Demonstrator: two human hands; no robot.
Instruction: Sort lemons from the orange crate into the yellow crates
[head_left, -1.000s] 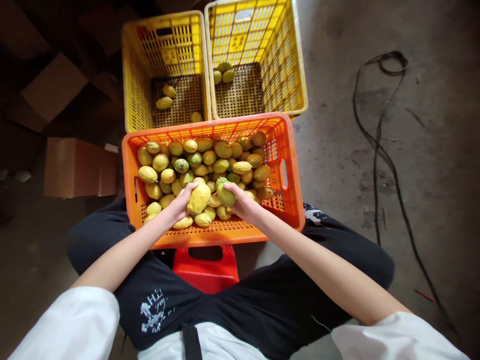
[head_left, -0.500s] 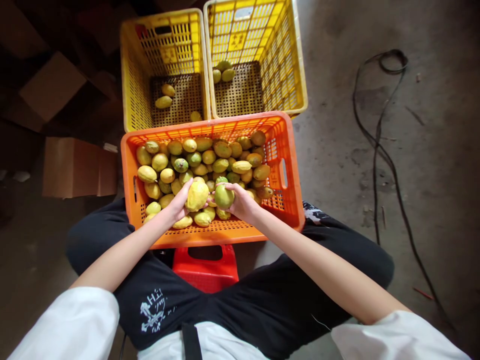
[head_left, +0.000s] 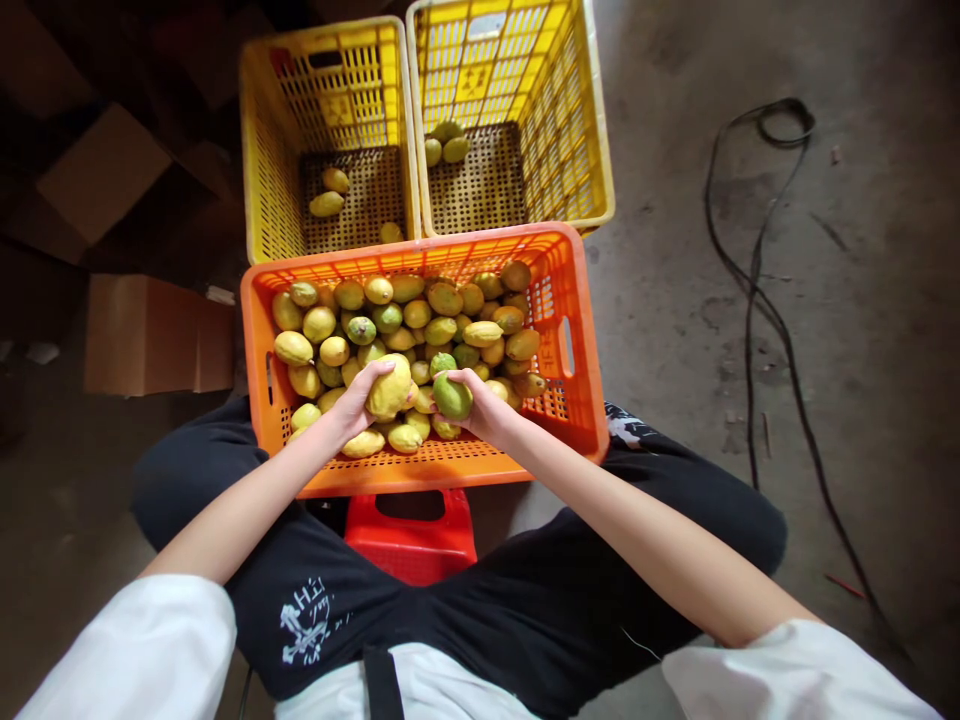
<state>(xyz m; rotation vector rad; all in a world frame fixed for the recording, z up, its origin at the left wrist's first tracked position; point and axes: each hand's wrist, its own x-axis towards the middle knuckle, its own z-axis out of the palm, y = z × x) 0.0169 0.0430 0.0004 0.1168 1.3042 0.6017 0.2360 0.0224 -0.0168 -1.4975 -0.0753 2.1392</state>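
Over the near part of an orange crate [head_left: 450, 472], my left hand [head_left: 358, 402] is closed around a yellow lemon [head_left: 391, 388], thumb on top. My right hand [head_left: 486, 408] grips a green lemon [head_left: 452, 397] just to the right of it, with a small gap between the two fruits. Beneath both hands, many yellow and greenish lemons [head_left: 319, 323] fill the crate. Parts of my fingers are hidden under the fruits I hold.
Behind the orange crate stand a left yellow crate [head_left: 274, 150] and a right yellow crate [head_left: 566, 130], each with a few fruits at the bottom. A red stool [head_left: 412, 548] supports the orange crate's near side. Cardboard boxes [head_left: 154, 335] lie left; a black cable [head_left: 787, 340] lies right.
My hands have drawn slightly apart. The yellow lemon moved a little left, and the green lemon moved slightly right and turned in my right hand, showing a greener side.
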